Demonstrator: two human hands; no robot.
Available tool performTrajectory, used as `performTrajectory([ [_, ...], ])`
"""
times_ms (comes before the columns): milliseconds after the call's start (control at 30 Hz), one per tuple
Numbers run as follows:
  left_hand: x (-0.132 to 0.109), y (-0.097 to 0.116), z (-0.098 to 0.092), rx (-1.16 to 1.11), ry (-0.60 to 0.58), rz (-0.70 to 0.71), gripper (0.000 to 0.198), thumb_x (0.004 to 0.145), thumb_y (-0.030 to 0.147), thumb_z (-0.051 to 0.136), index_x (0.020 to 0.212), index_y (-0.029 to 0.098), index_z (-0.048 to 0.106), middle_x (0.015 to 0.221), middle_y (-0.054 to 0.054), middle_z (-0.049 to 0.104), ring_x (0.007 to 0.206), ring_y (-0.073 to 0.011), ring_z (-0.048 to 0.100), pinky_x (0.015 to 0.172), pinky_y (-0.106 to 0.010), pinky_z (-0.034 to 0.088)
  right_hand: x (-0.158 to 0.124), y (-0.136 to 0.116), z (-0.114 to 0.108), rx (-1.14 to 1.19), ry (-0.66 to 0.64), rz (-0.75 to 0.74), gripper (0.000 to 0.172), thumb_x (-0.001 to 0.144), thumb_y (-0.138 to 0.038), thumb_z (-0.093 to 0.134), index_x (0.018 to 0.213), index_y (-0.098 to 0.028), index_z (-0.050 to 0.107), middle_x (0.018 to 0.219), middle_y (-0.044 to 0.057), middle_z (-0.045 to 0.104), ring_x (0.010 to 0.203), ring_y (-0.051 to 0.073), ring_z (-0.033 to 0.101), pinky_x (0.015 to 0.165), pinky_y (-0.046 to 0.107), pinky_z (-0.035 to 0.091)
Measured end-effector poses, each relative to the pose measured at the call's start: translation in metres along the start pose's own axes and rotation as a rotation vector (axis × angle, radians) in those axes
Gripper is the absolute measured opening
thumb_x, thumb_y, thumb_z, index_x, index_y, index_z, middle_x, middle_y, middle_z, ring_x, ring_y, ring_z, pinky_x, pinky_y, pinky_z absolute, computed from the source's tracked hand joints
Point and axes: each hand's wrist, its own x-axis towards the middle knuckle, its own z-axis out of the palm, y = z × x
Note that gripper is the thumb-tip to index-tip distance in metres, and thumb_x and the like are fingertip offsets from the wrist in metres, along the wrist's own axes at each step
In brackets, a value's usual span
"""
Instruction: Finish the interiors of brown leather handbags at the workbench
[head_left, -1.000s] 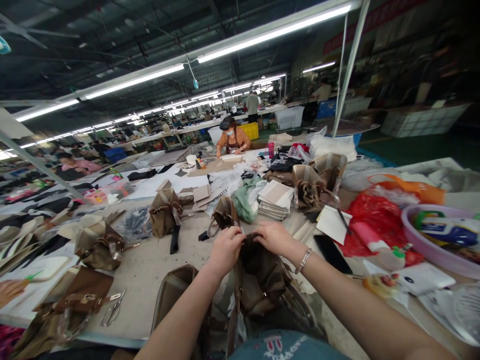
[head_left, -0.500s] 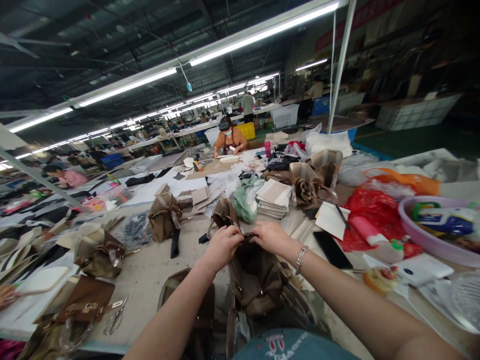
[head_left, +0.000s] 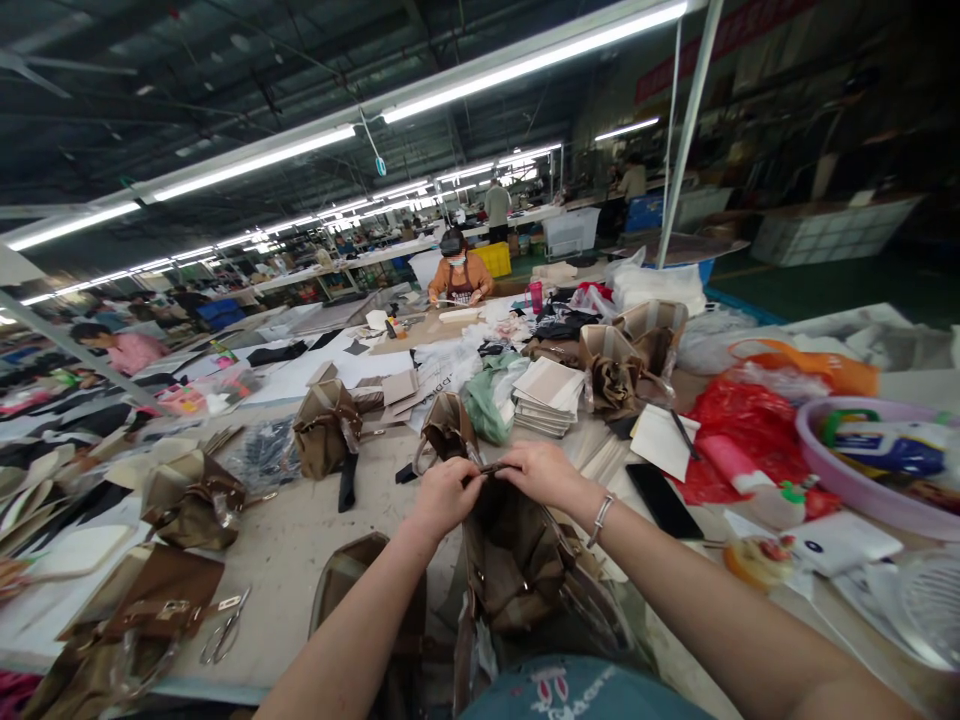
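A brown handbag (head_left: pixel 517 570) stands in front of my body with its mouth facing up. My left hand (head_left: pixel 448 492) pinches the bag's far top edge. Close beside it, my right hand (head_left: pixel 541 474) grips the same edge between thumb and fingers and wears a bracelet at the wrist. A short strip of the rim shows between my fingertips. Another brown bag (head_left: pixel 352 580) sits to the left, partly hidden by my left forearm. Just beyond my hands is a smaller brown bag (head_left: pixel 445 425).
More brown bags (head_left: pixel 324 430) stand on the left. Scissors (head_left: pixel 226 630) lie near the front edge. Stacked cream boards (head_left: pixel 547 395), a black phone (head_left: pixel 663 500), a red plastic bag (head_left: pixel 724 420) and a purple basin (head_left: pixel 814 450) are to the right. A co-worker (head_left: pixel 461 275) sits across the table.
My left hand has shifted slightly down and to the left along the bag's edge, while my right hand keeps its hold. The co-worker's hands have moved.
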Motion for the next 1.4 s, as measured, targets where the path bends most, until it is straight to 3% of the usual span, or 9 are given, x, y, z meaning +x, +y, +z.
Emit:
performTrajectory([
  [167, -0.002, 0.000, 0.007, -0.053, 0.082, -0.073, 0.008, 0.075, 0.024, 0.060, 0.070, 0.018, 0.063, 0.073, -0.001, 0.067, 0.070, -0.0131, 0.060, 0.068, -0.023, 0.043, 0.002, 0.000, 0.004, 0.001, 0.009, 0.014, 0.029, 0.089, -0.041, 0.045, 0.090, -0.024, 0.069, 0.086, 0.002, 0.065, 0.084, 0.015, 0.057, 0.069, 0.024, 0.036],
  [500, 0.002, 0.005, 0.011, -0.087, 0.104, -0.237, 0.006, 0.071, 0.023, 0.062, 0.068, 0.018, 0.064, 0.071, 0.000, 0.067, 0.069, -0.0134, 0.060, 0.066, -0.024, 0.042, 0.003, -0.004, 0.001, -0.070, 0.008, 0.032, 0.027, 0.087, -0.037, 0.047, 0.078, -0.022, 0.068, 0.080, 0.003, 0.065, 0.077, 0.015, 0.057, 0.064, 0.024, 0.036],
  [900, 0.001, 0.001, 0.006, -0.273, 0.065, -0.266, 0.016, 0.070, 0.024, 0.065, 0.085, 0.020, 0.059, 0.075, 0.003, 0.067, 0.070, -0.0119, 0.062, 0.065, -0.021, 0.045, 0.005, 0.001, 0.002, -0.085, -0.011, 0.036, 0.026, 0.086, -0.039, 0.049, 0.079, -0.024, 0.069, 0.079, 0.002, 0.065, 0.076, 0.015, 0.058, 0.063, 0.024, 0.037],
  [1100, 0.003, -0.003, 0.005, -0.185, -0.012, -0.212, 0.020, 0.071, 0.024, 0.066, 0.092, 0.023, 0.069, 0.089, -0.001, 0.072, 0.082, -0.0154, 0.065, 0.079, -0.026, 0.048, 0.005, -0.001, 0.001, -0.082, -0.006, 0.038, 0.028, 0.086, -0.039, 0.047, 0.081, -0.024, 0.069, 0.080, 0.002, 0.066, 0.077, 0.015, 0.058, 0.063, 0.024, 0.037],
  [1400, 0.004, -0.003, 0.006, -0.159, -0.011, -0.165, 0.020, 0.073, 0.022, 0.065, 0.092, 0.024, 0.070, 0.089, -0.001, 0.072, 0.082, -0.0158, 0.066, 0.079, -0.027, 0.050, 0.004, 0.007, 0.000, -0.022, 0.000, 0.051, 0.024, 0.084, -0.040, 0.050, 0.090, -0.028, 0.070, 0.086, 0.001, 0.068, 0.081, 0.016, 0.059, 0.067, 0.024, 0.040],
])
